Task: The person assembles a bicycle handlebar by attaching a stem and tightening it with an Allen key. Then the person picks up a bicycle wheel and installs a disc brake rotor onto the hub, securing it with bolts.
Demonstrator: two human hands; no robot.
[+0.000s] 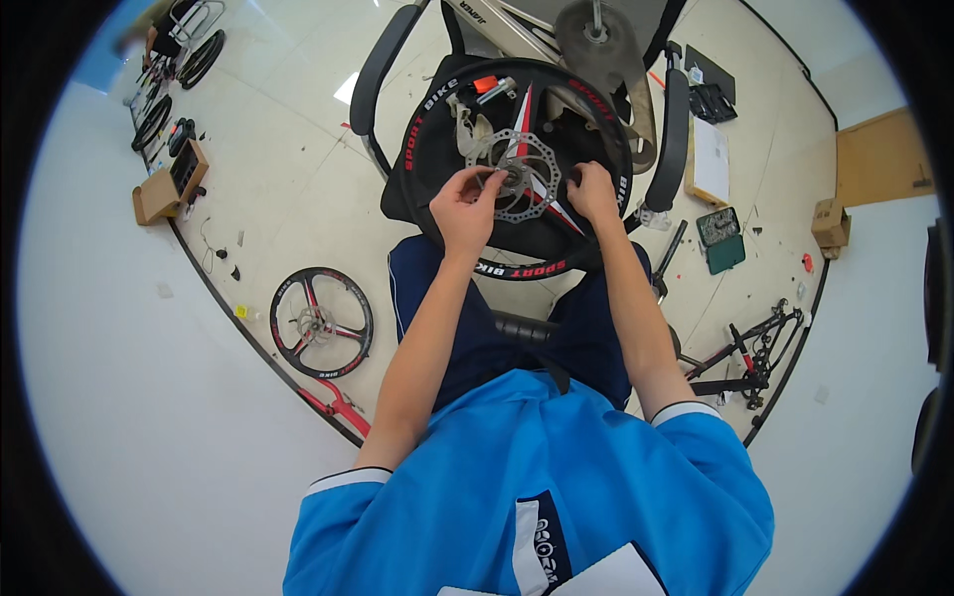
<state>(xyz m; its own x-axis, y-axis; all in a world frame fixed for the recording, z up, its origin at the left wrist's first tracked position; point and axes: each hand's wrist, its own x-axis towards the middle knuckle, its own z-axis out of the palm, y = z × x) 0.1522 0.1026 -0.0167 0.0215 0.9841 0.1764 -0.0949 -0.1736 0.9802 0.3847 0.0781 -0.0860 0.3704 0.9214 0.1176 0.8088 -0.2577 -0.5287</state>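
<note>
A black bicycle wheel (422, 221) with red and white trim lies flat on a black armchair in front of me. A silver disc brake rotor (546, 171) sits at its hub. My left hand (463, 213) is at the hub, thumb and forefinger pinched together by the rotor's centre; whatever they hold is too small to make out. Just right of the rotor, over the wheel, is my right hand (594, 193) with its fingers curled in; their tips are partly hidden. An orange-and-silver tool (490, 87) lies at the wheel's far side, beside a crumpled pale wrapper (471, 131).
Chair armrests (385, 68) flank the wheel. Another wheel (279, 323) and a red frame part (340, 405) lie at left on the floor. At right are a green case (726, 255), a white-topped box (707, 164) and a black bike frame (740, 348). An open cardboard box (156, 196) stands far left.
</note>
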